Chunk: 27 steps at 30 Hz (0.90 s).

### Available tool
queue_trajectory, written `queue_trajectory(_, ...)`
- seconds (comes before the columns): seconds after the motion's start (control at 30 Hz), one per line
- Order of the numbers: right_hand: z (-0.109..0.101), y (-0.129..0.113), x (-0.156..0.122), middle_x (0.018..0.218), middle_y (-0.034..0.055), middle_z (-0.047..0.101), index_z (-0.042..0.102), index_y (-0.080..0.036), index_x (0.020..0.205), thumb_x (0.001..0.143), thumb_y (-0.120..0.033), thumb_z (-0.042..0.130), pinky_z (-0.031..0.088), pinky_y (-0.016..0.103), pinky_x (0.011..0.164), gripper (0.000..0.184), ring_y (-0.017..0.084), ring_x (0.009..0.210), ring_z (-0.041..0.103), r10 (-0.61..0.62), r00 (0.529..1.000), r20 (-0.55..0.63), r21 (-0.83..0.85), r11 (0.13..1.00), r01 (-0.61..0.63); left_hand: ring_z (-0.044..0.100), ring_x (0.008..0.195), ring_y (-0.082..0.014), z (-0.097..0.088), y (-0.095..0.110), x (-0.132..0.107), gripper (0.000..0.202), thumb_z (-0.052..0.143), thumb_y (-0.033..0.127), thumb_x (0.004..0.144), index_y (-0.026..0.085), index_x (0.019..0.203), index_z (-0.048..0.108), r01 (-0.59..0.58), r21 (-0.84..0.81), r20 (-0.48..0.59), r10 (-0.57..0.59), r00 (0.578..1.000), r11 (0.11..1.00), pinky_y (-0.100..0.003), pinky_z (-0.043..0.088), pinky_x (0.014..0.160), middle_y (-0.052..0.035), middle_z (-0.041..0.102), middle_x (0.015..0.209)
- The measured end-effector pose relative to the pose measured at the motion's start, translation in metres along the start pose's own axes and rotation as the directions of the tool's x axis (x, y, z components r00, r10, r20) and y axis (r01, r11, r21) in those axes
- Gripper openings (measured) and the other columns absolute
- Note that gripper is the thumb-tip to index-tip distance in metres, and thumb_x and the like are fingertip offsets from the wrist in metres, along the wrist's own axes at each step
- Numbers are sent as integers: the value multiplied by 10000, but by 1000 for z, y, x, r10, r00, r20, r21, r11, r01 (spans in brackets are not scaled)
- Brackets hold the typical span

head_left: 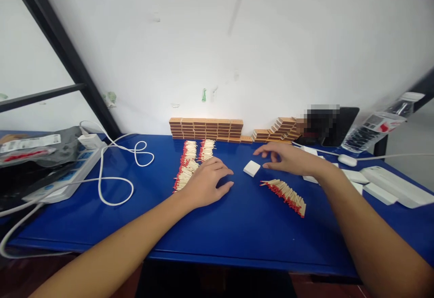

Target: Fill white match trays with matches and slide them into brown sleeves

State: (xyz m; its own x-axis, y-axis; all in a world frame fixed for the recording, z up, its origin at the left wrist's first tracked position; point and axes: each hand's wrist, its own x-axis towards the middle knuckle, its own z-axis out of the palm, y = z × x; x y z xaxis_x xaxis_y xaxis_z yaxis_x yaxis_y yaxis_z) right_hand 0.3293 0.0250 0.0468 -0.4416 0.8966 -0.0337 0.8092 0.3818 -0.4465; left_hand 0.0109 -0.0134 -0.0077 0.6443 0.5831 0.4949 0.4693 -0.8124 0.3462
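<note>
a pale wall (pixel 288 40) with scuffs and green marks rises behind a blue table (pixel 237 230), where, as seen from here, a person sits bare-handed among red-tipped matches. near the centre of the frame, the left hand (pixel 208 182) lies beside rows of matches (pixel 186 176), partly covering them, fingers close and curved, thumb wide; whether anything is under the palm, i cannot tell. right of centre, the right hand (pixel 286 157) is just beside a small white block (pixel 252 168), fingers loosely spread, nothing visible between them. below that hand lies a slanting line of matches (pixel 286 194). stacked matchboxes (pixel 206 128) line the wall mid-frame. a plastic bottle (pixel 376 124) shows at far right, a power strip (pixel 73 176) at left.
</note>
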Motion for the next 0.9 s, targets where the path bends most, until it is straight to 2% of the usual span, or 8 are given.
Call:
queue_trajectory(0.1,10,-5,5,1092,101,704,717,-267,1345,834,-555,706,499,383,769,587,238,830,618,-47,998,32,38,998,46,609,1180,-290,0,1,0,283,701,291,998,161,1250,706,19,26,3,-19,1000,999,-490,522,1066,-93,744,1148)
queue_trajectory(0.27,20,-27,11,914,63,699,770,-224,1142,813,-533,734,463,347,691,453,215,758,596,15,996,90,68,997,-21,576,1261,-303,-2,5,-1,457,717,326,992,186,1416,617,42,40,54,-44,998,998,-508,501,1113,-96,719,1265)
queue_trajectory(0.4,12,-36,1,944,68,733,751,-246,1180,814,-552,746,500,353,730,477,239,831,643,9,990,144,119,993,-26,496,1394,-335,-4,9,-2,511,700,420,1006,233,1469,588,34,47,101,-39,994,998,-555,440,1196,-111,623,1468)
queue_trajectory(0.47,-2,-29,-13,1042,88,752,747,-282,1232,792,-569,778,531,377,771,527,273,916,673,63,986,156,90,993,-78,460,1437,-356,-3,9,-3,471,674,451,1020,237,1436,621,32,59,122,-39,992,998,-587,420,1210,-120,591,1508)
queue_trajectory(0.57,-24,-10,-38,1171,112,751,757,-356,1290,686,-580,867,571,415,773,654,345,1025,695,203,959,196,30,977,-213,482,1413,-345,0,7,-5,413,669,436,1024,220,1376,661,28,43,134,-33,990,999,-577,435,1199,-118,640,1427)
queue_trajectory(0.7,-29,3,-53,1338,90,720,742,-420,1338,684,-521,877,586,408,802,675,368,1134,680,153,957,245,57,983,-172,532,1344,-315,4,5,-6,291,674,367,1024,192,1254,712,1,41,105,-5,994,999,-538,462,1175,-108,686,1298)
queue_trajectory(0.77,-22,0,-48,1290,92,733,758,-401,1307,741,-542,828,572,400,795,587,342,1080,684,111,958,265,55,990,-130,544,1333,-307,4,4,-5,225,665,327,1028,195,1200,725,-16,47,88,11,996,999,-533,467,1168,-105,687,1282)
queue_trajectory(0.9,-8,-4,-32,966,79,738,805,-309,1100,827,-710,705,499,354,709,496,268,879,649,89,952,292,39,994,-105,564,1322,-302,3,1,-3,109,659,274,1025,205,1051,739,-9,27,63,8,998,1000,-527,487,1143,-100,690,1288)
